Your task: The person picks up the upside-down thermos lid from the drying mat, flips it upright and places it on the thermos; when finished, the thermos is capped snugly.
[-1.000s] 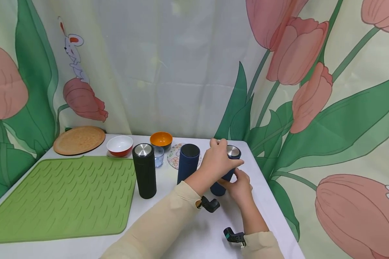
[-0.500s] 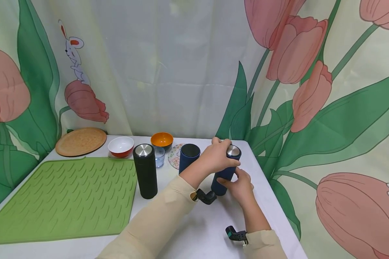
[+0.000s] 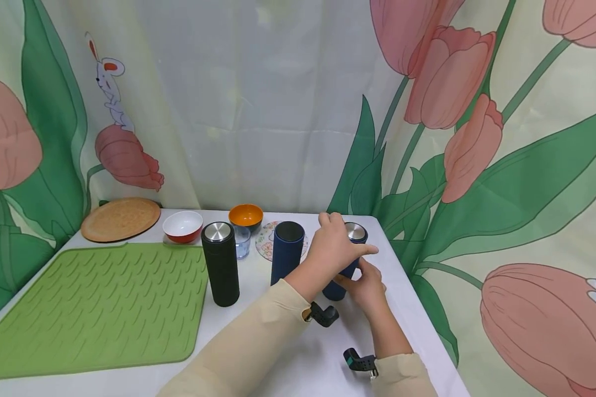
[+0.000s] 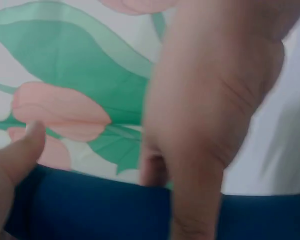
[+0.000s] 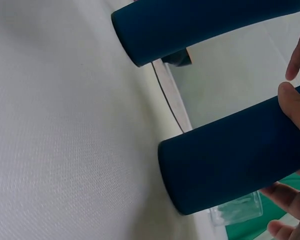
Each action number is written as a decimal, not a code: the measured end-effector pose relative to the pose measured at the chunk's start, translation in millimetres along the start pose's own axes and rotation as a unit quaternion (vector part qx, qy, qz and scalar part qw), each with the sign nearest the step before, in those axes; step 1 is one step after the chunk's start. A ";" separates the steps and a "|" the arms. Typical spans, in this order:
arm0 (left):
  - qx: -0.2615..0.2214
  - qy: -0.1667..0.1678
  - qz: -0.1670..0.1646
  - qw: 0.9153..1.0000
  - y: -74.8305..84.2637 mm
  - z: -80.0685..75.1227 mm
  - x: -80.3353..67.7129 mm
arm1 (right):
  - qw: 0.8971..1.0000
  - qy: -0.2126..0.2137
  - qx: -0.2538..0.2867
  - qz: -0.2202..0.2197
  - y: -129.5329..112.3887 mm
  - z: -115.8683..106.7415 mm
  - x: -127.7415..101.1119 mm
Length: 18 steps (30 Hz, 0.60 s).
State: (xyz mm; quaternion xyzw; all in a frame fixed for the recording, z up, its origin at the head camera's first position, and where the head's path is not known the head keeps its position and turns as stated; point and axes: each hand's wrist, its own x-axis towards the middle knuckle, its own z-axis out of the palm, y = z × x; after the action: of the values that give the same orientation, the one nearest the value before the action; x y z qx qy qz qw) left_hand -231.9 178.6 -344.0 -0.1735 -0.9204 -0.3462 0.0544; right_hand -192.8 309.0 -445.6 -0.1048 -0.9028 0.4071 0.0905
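Three flasks stand on the white table (image 3: 288,364): one black flask (image 3: 221,270), one open navy flask (image 3: 287,251), and one capped navy flask (image 3: 349,264) near the right edge. My left hand (image 3: 334,249) curls around its upper body; my right hand (image 3: 365,284) grips its lower body. Two bowls (image 3: 183,225) sit behind.

navy flask (image 3: 346,263) | steel-capped (cap on); tilted slightly | table's right edge, base down
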 end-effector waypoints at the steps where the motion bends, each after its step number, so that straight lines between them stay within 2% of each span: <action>1: 0.006 0.009 0.004 1.000 0.7 1.7 -0.3 | 1.000 0.001 -0.001 0.000 0.0 -0.7 0.1; 5: 0.016 0.017 0.026 0.999 -0.9 3.1 -0.4 | 1.000 0.000 -0.013 -0.003 -0.4 -2.9 0.3; 9: 0.003 -0.002 0.044 0.999 -5.4 -2.0 -0.1 | 1.000 -0.006 -0.017 -0.009 -1.4 -4.2 1.5; 18: 0.003 -0.047 0.053 0.997 -8.6 -12.5 2.9 | 1.000 -0.019 -0.008 -0.008 -1.2 -4.2 4.0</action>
State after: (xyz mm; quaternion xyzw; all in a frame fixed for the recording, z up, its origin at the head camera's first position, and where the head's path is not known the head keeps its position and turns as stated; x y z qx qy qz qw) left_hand -237.9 165.3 -339.3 -0.2378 -0.9125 -0.3315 0.0297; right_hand -195.8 312.3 -441.6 -0.0905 -0.9086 0.4007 0.0754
